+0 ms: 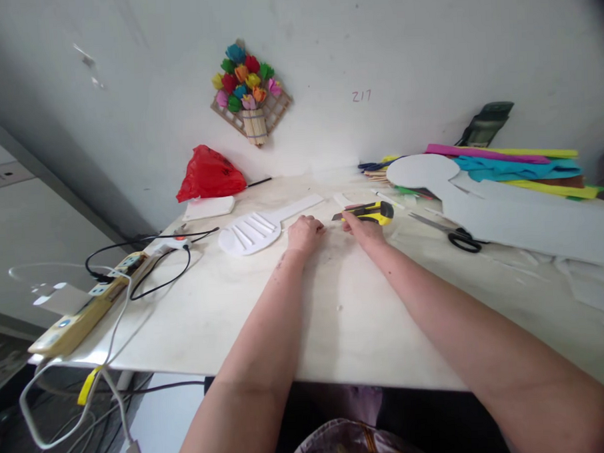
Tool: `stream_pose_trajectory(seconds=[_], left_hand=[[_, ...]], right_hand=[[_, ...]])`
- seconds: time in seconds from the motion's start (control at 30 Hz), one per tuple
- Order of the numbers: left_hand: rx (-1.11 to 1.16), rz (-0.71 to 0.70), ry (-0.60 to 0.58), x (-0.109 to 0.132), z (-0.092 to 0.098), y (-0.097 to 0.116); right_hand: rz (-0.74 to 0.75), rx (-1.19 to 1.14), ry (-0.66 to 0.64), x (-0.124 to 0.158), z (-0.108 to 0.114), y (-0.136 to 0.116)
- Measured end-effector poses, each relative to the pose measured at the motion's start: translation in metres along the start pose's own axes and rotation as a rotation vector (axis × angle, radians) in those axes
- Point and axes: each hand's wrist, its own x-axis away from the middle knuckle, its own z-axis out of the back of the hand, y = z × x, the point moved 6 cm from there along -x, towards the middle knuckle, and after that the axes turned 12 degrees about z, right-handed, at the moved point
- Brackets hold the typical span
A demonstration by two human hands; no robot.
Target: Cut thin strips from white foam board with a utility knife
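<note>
My right hand (363,230) is closed around a yellow and black utility knife (379,212), its blade pointing left just above the tabletop. My left hand (305,234) rests on the table with its fingers curled in; whatever they hold, if anything, is hidden. Just left of it lies a white, paddle-shaped cutout (249,234) with a round head, a straight handle and several raised white strips across the head. A small white piece (341,201) lies beyond the knife's blade. Black-handled scissors (463,238) lie open to the right of my right hand.
Large white foam-like sheets (521,213) and stacked coloured material (519,167) fill the right side. A red plastic bag (210,174) and a white pad (208,208) are at the back left. A power strip (92,302) with cables lines the left edge.
</note>
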Motion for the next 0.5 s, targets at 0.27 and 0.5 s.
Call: stream_pose_trajectory(seconds=[0.27,0.5], left_hand=[[-0.014,-0.010,-0.020,0.000,-0.002,-0.001],[-0.012,0.005,-0.073,-0.001,-0.008,-0.003]], right_hand=[[-0.082,-0.074,0.080,0.003,-0.002,-0.002],[-0.012,0.120,0.044,-0.003,0.001,0.014]])
